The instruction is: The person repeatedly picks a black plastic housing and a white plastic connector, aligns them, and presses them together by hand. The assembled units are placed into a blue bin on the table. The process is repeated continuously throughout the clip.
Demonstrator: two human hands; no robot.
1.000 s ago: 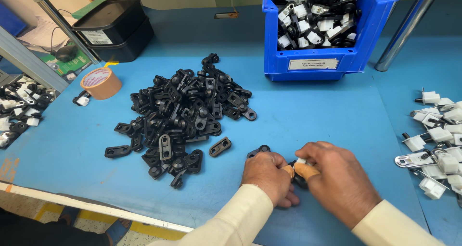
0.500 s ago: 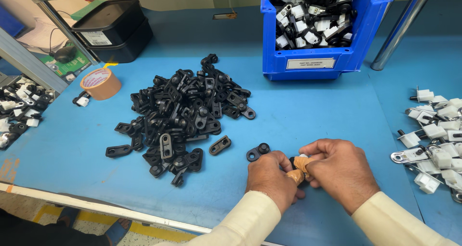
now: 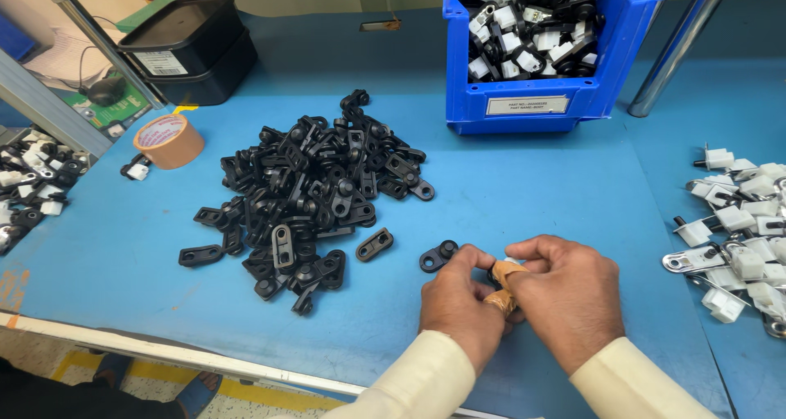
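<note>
I see left hand (image 3: 460,304) and right hand (image 3: 565,296) pinching one small part together, mostly hidden; black clip (image 3: 438,256) now just beside left fingers, hands shifted right.

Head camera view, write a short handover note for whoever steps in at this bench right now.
Left hand and right hand are pressed together over the blue table, pinching a small part mostly hidden between taped fingers.
Pile of black plastic brackets lies left; one loose bracket sits beside the left hand.
Blue bin holds black-and-white parts; white clips lie right.
Progress cannot be judged from this view.
</note>
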